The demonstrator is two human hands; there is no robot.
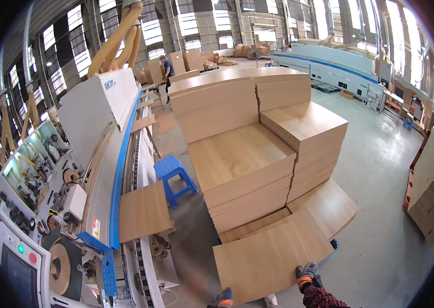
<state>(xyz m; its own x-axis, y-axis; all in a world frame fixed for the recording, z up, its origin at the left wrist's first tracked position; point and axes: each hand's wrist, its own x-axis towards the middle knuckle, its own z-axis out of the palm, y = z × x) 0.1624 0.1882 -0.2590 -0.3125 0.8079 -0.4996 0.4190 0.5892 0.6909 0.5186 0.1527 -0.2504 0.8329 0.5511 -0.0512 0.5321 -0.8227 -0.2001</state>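
A wide wood-grain panel lies tilted in front of me, over the low near end of the stacked boards. My left hand, in a grey glove with an orange cuff, is closed on its near left corner. On its near right edge my right hand, gloved alike, is closed too, fingers on top and thumb hidden. Under the panel's right side lies another loose wood board. Just beyond rises a large stack of wood boards, in columns of differing height.
On the left runs a long edge-banding machine with a wood board on its conveyor side. A blue plastic stool stands between machine and stack. Another person is farther back. More boards stand at the far right.
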